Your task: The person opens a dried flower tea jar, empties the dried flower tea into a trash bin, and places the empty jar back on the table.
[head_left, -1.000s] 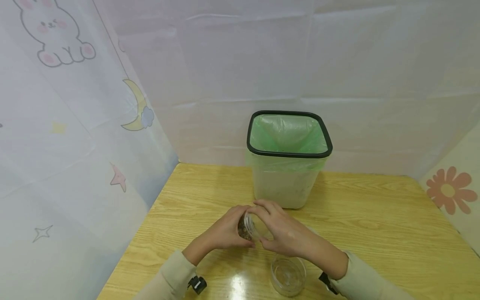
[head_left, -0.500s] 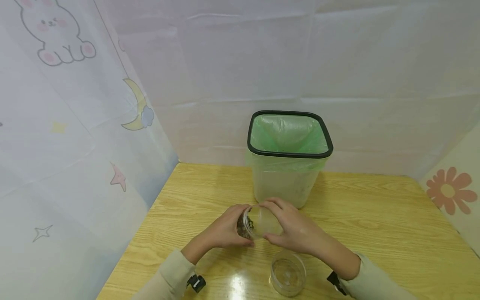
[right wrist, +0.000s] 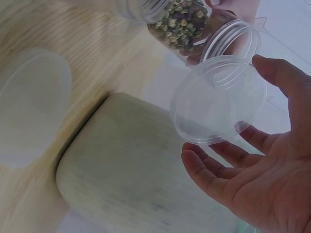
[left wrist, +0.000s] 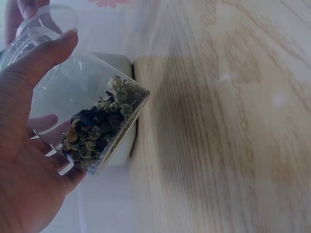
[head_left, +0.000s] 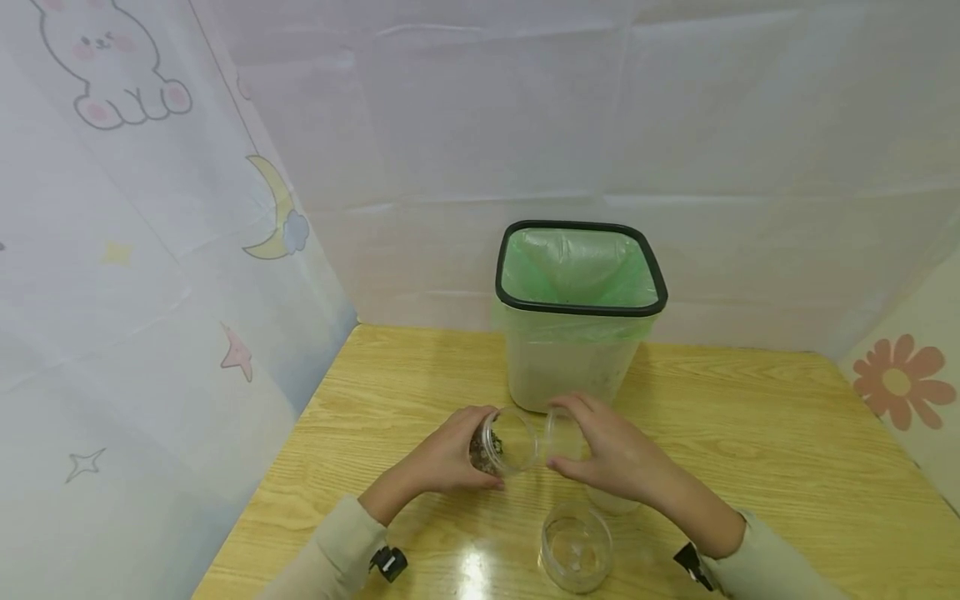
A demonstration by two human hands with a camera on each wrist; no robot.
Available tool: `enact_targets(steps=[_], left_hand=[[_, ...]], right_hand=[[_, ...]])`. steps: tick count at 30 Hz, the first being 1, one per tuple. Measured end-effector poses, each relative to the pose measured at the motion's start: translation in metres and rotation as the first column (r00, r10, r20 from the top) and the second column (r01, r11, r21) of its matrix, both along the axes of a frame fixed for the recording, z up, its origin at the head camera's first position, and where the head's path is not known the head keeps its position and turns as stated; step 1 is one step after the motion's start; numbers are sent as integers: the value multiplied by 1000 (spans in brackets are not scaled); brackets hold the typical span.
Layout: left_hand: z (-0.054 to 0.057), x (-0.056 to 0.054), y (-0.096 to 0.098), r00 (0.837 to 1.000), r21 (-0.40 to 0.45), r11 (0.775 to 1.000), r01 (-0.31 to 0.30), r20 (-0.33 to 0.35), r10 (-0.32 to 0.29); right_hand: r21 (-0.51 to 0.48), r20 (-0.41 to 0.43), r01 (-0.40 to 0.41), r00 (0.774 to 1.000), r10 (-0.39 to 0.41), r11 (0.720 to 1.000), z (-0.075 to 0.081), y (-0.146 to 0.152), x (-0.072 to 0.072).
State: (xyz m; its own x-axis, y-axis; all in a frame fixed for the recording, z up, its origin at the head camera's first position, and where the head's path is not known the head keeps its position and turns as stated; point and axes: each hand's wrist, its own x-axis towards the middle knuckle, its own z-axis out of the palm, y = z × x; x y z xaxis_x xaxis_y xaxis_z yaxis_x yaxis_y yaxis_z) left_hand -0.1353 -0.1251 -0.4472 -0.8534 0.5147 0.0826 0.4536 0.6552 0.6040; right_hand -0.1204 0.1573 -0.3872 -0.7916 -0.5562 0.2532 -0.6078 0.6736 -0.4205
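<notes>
My left hand [head_left: 452,454] grips a clear plastic jar [left wrist: 77,92], tilted so its threaded mouth faces right. Dried flower buds [left wrist: 95,128], pale and dark mixed, lie in its lower end. To the right, my right hand [head_left: 611,446] holds a clear round lid [right wrist: 218,99] by its edge, thumb on one side and fingers on the other. A small gap separates lid and jar mouth in the head view. Just below the hands, an uncovered clear jar [head_left: 576,550] stands on the table. Partly hidden under my right hand lies a whitish round lid [right wrist: 34,107].
A pale bin with a black rim [head_left: 581,310] and a green liner [head_left: 577,267] stands behind the hands, at the back of the wooden table [head_left: 405,367]. A printed cloth [head_left: 450,150] hangs behind and along the left side.
The clear lid has come off the jar's mouth and moved right with my right hand. My left hand and the jar have shifted slightly left. The whitish lid now shows more.
</notes>
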Motion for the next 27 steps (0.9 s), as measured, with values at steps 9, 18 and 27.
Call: enact_targets(steps=[9,18,27], left_hand=[[0,-2,-7,1000,-4,1000,-4,-3,4],[4,-4,-11,1000,2,1000,-10,-9,10],[9,-4,-15,1000,3,1000,-22,9,22]], right_hand=[[33,71,29,997,-31,999,-9,16,-4],[45,119,47,992,-52,998,-19,40,-9],[83,117,97,987,-106,992,-30,65,-10]])
